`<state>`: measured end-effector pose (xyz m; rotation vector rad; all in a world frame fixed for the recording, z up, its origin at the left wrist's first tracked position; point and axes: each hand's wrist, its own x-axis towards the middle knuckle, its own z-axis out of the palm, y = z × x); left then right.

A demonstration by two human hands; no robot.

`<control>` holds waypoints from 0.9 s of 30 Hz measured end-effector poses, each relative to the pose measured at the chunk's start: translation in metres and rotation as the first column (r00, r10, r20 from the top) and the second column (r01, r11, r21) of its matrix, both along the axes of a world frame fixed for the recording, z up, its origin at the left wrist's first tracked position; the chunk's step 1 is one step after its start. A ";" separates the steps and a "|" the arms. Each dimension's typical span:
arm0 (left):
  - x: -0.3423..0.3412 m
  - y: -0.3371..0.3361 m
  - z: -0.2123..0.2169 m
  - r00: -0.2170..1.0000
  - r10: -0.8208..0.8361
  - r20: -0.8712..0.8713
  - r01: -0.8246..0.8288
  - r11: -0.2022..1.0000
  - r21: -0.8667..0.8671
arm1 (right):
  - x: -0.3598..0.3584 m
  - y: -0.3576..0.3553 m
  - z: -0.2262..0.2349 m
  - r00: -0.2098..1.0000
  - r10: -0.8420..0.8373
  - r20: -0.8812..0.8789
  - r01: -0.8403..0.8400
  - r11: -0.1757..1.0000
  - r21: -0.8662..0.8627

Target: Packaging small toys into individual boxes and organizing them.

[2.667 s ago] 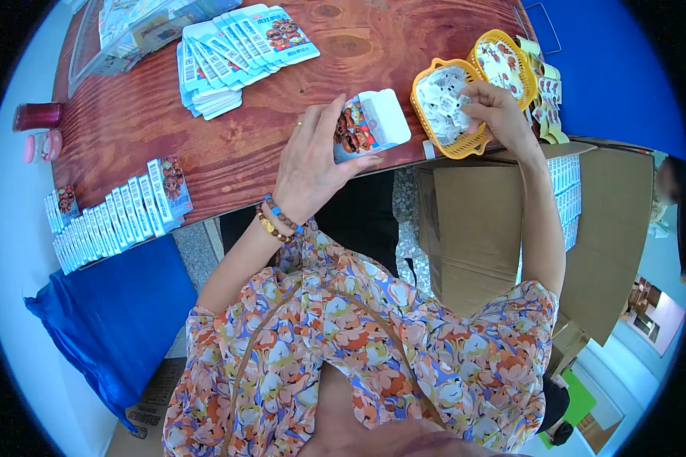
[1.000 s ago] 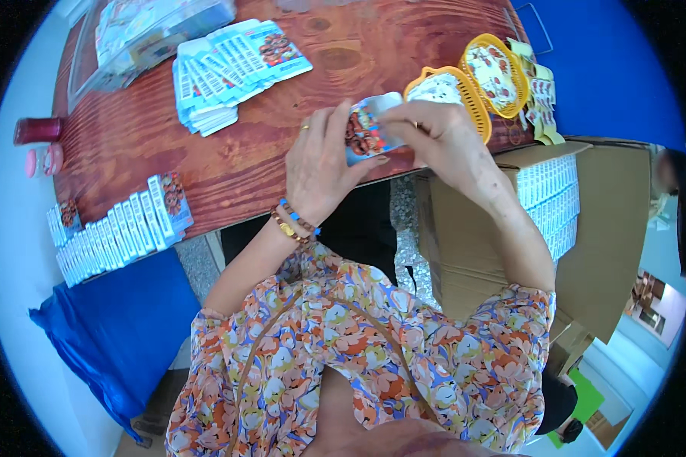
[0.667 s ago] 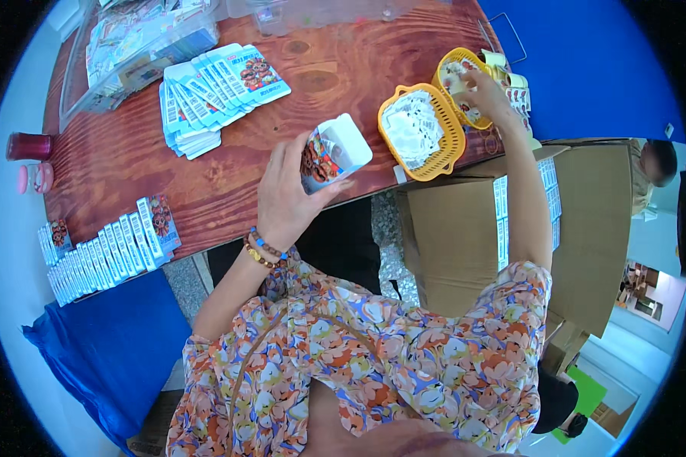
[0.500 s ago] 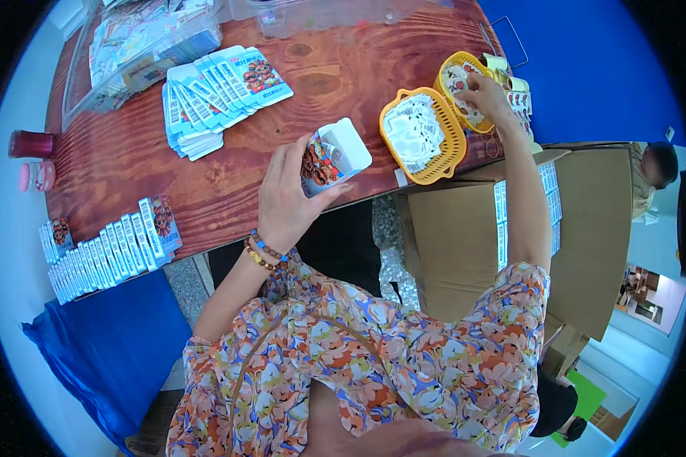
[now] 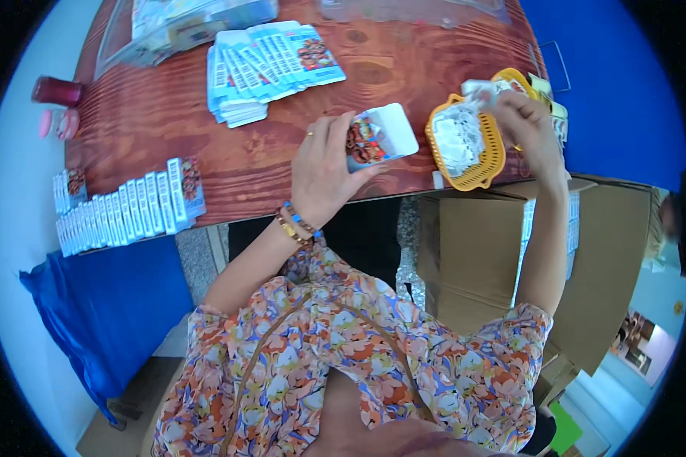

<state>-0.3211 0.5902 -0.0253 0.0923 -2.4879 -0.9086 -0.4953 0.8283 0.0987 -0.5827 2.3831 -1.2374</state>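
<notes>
My left hand (image 5: 320,167) is wrapped round a small blue-and-white carton (image 5: 396,131), whose white flap stands open toward the right. Something pale shows inside the carton, too unclear to name. Between the fingers of my right hand (image 5: 533,135) is a small white packet (image 5: 478,91), smeared by motion, raised over the rim of a yellow basket (image 5: 490,161). That basket holds many small white packets (image 5: 459,137). Partly hidden behind my right hand is a second yellow basket (image 5: 508,75).
Flat cartons (image 5: 270,68) lie fanned out at the back. Filled-out cartons (image 5: 133,202) stand in a row along the front left edge. A clear bin (image 5: 152,46) sits at the back left. Cardboard boxes (image 5: 465,251) stand below the table at right.
My right hand has lifted away from the far yellow basket and moved toward the near one, with a white packet now showing in its fingers. The left hand still holds the carton. The view has shifted.
</notes>
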 end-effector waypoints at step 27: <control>0.008 -0.016 0.003 0.984 0.145 -0.102 -0.140 0.989 0.054 | 0.123 -0.118 -0.087 0.873 -0.009 -0.488 -0.043 0.995 -0.094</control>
